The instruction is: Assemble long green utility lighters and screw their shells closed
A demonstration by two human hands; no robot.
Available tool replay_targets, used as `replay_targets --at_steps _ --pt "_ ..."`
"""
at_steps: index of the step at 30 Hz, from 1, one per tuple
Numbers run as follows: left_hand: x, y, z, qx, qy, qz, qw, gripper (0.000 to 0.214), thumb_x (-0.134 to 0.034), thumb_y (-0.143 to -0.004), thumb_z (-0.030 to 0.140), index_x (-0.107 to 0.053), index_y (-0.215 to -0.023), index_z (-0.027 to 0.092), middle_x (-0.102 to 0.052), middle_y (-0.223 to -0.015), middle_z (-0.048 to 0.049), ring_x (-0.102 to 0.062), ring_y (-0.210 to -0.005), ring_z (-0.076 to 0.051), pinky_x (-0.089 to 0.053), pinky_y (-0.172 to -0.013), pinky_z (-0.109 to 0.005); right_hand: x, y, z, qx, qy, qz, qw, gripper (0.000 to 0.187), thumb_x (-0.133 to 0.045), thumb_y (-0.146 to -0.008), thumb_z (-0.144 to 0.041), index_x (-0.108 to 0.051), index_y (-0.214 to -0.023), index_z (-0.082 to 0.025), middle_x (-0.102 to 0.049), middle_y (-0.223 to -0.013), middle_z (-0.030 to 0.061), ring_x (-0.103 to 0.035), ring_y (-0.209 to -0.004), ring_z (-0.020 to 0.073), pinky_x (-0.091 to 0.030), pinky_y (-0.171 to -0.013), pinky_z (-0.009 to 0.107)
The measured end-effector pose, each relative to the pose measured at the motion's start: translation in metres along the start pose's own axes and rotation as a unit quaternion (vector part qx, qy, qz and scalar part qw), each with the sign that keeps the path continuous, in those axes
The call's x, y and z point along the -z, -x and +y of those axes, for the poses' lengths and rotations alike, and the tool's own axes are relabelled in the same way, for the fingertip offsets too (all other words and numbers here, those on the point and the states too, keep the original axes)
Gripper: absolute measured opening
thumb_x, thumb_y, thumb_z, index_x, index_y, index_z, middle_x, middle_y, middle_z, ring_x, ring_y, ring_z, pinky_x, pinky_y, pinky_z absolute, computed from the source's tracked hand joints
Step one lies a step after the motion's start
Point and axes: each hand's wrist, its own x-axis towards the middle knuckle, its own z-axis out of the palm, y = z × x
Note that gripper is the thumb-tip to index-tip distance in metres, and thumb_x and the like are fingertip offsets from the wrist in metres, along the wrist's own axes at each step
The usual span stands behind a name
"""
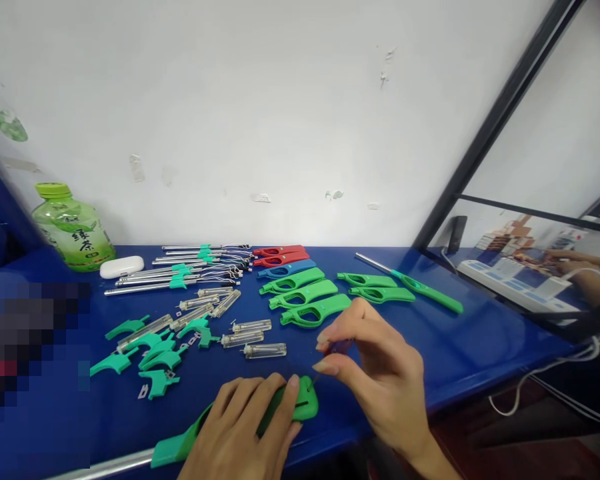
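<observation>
My left hand [245, 427] lies over a green long-nosed lighter [300, 403] at the near edge of the blue table [470, 347], fingers curled round its handle, pressing it down. Its metal tube [105, 467] runs off to the lower left. My right hand [375, 373] pinches a small dark-handled screwdriver [336, 347], its thin tip touching the lighter's handle end. Just behind my hands lie green handle shells [315, 311].
Red [280, 252] and blue [286, 269] shells, metal tubes with wires [180, 273], clear fuel tanks [253, 339] and green triggers [155, 357] cover the table. A green tea bottle [73, 230] and white case [121, 267] stand at back left. A finished lighter [420, 288] lies right.
</observation>
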Motion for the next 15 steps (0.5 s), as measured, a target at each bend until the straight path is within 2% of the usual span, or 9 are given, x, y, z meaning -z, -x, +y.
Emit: replay_targets --at_steps 2,5,7,8,10,12,15 --pt "0.0 0.0 0.0 0.002 0.001 0.004 1.0 0.037 -0.045 -0.123 0.027 -0.072 -0.149 0.022 -0.087 -0.124 -0.0046 -0.084 -0.104 -0.022 -0.067 -0.088 -0.034 0.006 -0.001 -0.002 0.026 0.014 0.024 0.999 0.024 -0.095 -0.097 -0.019 -0.088 -0.114 -0.035 -0.081 -0.093 -0.0026 -0.071 -0.083 0.0176 -0.06 -0.075 0.03" --pt "0.001 0.0 0.0 0.006 0.005 0.01 1.0 0.035 -0.049 -0.123 0.029 -0.073 -0.148 0.023 -0.087 -0.124 -0.0047 -0.083 -0.106 -0.021 -0.067 -0.091 -0.033 0.02 -0.001 -0.002 0.051 0.038 0.123 0.99 0.018 -0.098 -0.095 -0.023 -0.086 -0.105 -0.031 -0.082 -0.09 -0.0014 -0.073 -0.083 0.0188 -0.062 -0.074 0.029" --pt "0.002 0.0 0.0 0.013 0.012 0.012 1.0 0.035 -0.051 -0.122 0.029 -0.073 -0.148 0.024 -0.087 -0.124 -0.0046 -0.083 -0.106 -0.02 -0.067 -0.092 -0.032 0.032 0.004 0.003 0.032 0.055 0.176 0.982 0.02 -0.101 -0.092 -0.026 -0.082 -0.097 -0.029 -0.079 -0.086 -0.0011 -0.075 -0.084 0.0196 -0.064 -0.073 0.029" --pt "0.002 0.0 0.001 0.015 0.015 0.014 1.0 0.034 -0.051 -0.122 0.029 -0.074 -0.147 0.024 -0.087 -0.123 -0.0044 -0.083 -0.105 -0.02 -0.067 -0.092 -0.031 0.038 0.009 0.006 0.014 0.069 0.182 0.981 0.023 -0.102 -0.09 -0.029 -0.079 -0.091 -0.028 -0.078 -0.084 -0.0012 -0.076 -0.084 0.02 -0.065 -0.073 0.028" --pt "0.002 0.001 0.001 0.016 0.018 0.017 1.0 0.034 -0.052 -0.122 0.029 -0.075 -0.146 0.024 -0.087 -0.122 -0.0042 -0.083 -0.105 -0.019 -0.067 -0.093 -0.031 0.049 0.018 0.014 -0.029 0.119 0.171 0.977 0.031 -0.101 -0.09 -0.034 -0.072 -0.083 -0.027 -0.077 -0.083 -0.0015 -0.077 -0.081 0.0196 -0.066 -0.073 0.028" --pt "0.001 0.001 0.002 0.012 0.019 0.022 0.999 0.033 -0.051 -0.122 0.028 -0.075 -0.145 0.024 -0.087 -0.121 -0.0043 -0.083 -0.104 -0.019 -0.067 -0.094 -0.03 0.054 0.027 0.021 -0.077 0.162 0.132 0.975 0.035 -0.1 -0.09 -0.039 -0.069 -0.079 -0.026 -0.078 -0.082 -0.0012 -0.078 -0.076 0.0195 -0.065 -0.07 0.028" --pt "-0.001 0.002 0.001 0.007 0.02 0.029 0.999 0.032 -0.053 -0.122 0.027 -0.076 -0.143 0.023 -0.086 -0.12 -0.0049 -0.082 -0.103 -0.019 -0.067 -0.094 -0.03 0.054 0.032 0.026 -0.125 0.189 0.061 0.972 0.032 -0.099 -0.091 -0.042 -0.075 -0.079 -0.024 -0.08 -0.079 -0.0006 -0.079 -0.071 0.0206 -0.064 -0.068 0.028"
